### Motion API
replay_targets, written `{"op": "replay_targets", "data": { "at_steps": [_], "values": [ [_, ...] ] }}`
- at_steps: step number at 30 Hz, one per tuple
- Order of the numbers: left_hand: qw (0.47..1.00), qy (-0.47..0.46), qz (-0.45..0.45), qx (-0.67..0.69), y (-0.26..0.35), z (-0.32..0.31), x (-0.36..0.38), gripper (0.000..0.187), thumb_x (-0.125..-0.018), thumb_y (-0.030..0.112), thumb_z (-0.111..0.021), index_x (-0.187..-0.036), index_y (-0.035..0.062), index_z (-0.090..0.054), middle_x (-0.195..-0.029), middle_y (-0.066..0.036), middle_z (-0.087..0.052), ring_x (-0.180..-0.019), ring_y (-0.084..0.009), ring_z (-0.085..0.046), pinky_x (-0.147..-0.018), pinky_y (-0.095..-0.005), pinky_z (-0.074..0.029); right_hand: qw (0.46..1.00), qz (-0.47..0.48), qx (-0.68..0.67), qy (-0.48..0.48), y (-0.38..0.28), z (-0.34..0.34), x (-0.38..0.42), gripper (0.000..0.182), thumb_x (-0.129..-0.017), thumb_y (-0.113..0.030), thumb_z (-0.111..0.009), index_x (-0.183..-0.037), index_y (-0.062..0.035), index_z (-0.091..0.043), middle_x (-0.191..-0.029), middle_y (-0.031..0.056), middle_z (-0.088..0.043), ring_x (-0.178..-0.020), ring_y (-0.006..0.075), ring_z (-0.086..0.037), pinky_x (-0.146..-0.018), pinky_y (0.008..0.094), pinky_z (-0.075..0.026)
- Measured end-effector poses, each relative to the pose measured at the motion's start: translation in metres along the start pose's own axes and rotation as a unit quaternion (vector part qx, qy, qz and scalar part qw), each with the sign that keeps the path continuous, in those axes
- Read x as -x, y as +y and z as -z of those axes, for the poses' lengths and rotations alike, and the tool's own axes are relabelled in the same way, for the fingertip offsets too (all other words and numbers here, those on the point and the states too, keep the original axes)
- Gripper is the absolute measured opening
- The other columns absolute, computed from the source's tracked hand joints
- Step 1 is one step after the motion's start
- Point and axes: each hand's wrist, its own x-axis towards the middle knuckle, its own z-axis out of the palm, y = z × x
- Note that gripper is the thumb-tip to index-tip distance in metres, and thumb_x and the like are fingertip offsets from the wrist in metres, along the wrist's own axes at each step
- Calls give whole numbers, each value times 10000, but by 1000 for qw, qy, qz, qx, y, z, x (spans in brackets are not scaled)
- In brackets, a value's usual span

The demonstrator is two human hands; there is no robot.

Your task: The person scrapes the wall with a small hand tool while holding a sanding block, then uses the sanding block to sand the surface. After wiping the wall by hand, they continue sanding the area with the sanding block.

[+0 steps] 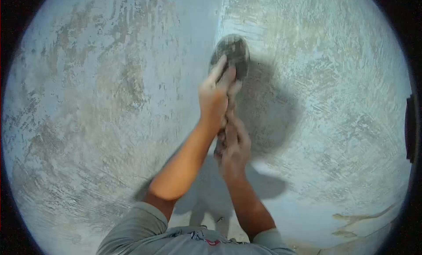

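Note:
A dark, dusty sander (236, 45) with a rounded head lies against the patchy plastered wall (149, 79), near the upper middle of the head view. Close behind that head, my left hand (214, 94) grips the tool, its fingers reaching forward along the top. Lower down, my right hand (236, 149) is wrapped around the rear handle. Both hands look coated in pale dust and are slightly blurred. My fingers cover most of the tool's body, and its face against the wall is hidden.
A straight vertical edge (220, 18) runs down the wall above the tool. Shadows of the arms and tool fall to the right and below. Brownish cracks or stains (360, 217) mark the lower right. A dark object (410, 127) stands at the far right edge.

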Motion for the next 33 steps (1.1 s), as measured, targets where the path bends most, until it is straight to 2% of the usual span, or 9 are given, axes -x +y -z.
{"op": "replay_targets", "data": {
  "at_steps": [3,6,9,13,17,20,23,26,33],
  "values": [
    [1000,-16,-2,9,28,-10,-13,622,-1069,255,-713,-1619,55,-502,-872,-14,-648,-572,-59,-442,-489,-231,-364,998,-33,-55,-21,-37,-18,-15,402,-1166,-295,-532,-1492,-85,-636,-862,-33,-571,-551,26,-426,-452,227,-371],
    [999,27,-8,-30,15,-6,9,612,-1075,236,-703,-1613,28,-500,-930,-31,-705,-584,-45,-501,-493,-218,-371,996,-42,-76,-18,-10,-14,5,438,-1160,-329,-545,-1522,-86,-592,-856,-48,-543,-543,7,-404,-443,200,-351],
    [999,-7,16,-45,-11,18,26,600,-1077,210,-694,-1608,10,-499,-1086,-76,-763,-688,-39,-606,-510,-205,-390,997,-64,-50,15,9,-6,23,434,-1160,-345,-548,-1491,-75,-622,-850,-45,-542,-555,21,-414,-456,214,-360],
    [998,-13,-51,-28,8,-8,-18,602,-1075,216,-703,-1608,19,-506,-1012,-55,-733,-671,-57,-579,-520,-247,-400,1000,-15,-8,3,-29,-16,-9,426,-1167,-358,-539,-1436,-58,-679,-868,-32,-574,-583,38,-442,-483,236,-386],
    [999,-21,-25,-11,19,-7,-11,610,-1071,236,-710,-1609,30,-510,-954,-36,-701,-644,-64,-529,-519,-262,-405,1000,-9,-14,-5,-34,-18,-13,430,-1167,-362,-544,-1461,-76,-674,-848,-50,-569,-594,39,-425,-495,234,-388],
    [1000,-5,-16,-20,-22,19,17,598,-1081,223,-693,-1598,-11,-504,-1098,-64,-707,-792,-87,-593,-536,-251,-432,998,-64,-18,5,-4,-1,26,422,-1172,-338,-533,-1471,-73,-669,-852,-52,-568,-624,36,-436,-499,230,-392],
    [999,21,-46,-6,-23,6,12,604,-1088,221,-684,-1598,-37,-488,-1085,-50,-695,-786,-84,-587,-550,-263,-457,999,-13,32,11,6,8,21,464,-1160,-344,-545,-1512,-49,-610,-839,-47,-540,-566,26,-418,-461,211,-351],
    [998,-2,-55,4,4,-16,-20,647,-1076,268,-703,-1615,-8,-477,-836,7,-596,-584,-76,-442,-525,-291,-428,1000,-6,21,-10,-45,-4,-22,464,-1158,-329,-541,-1529,-58,-603,-849,-45,-554,-576,11,-422,-454,198,-340],
    [999,46,10,17,-6,-10,17,644,-1072,292,-702,-1616,20,-490,-827,17,-585,-569,-70,-420,-483,-265,-372,999,-18,45,-22,-28,12,15,421,-1156,-297,-536,-1520,-105,-622,-854,-48,-574,-546,-3,-403,-437,189,-330]
  ]
}}
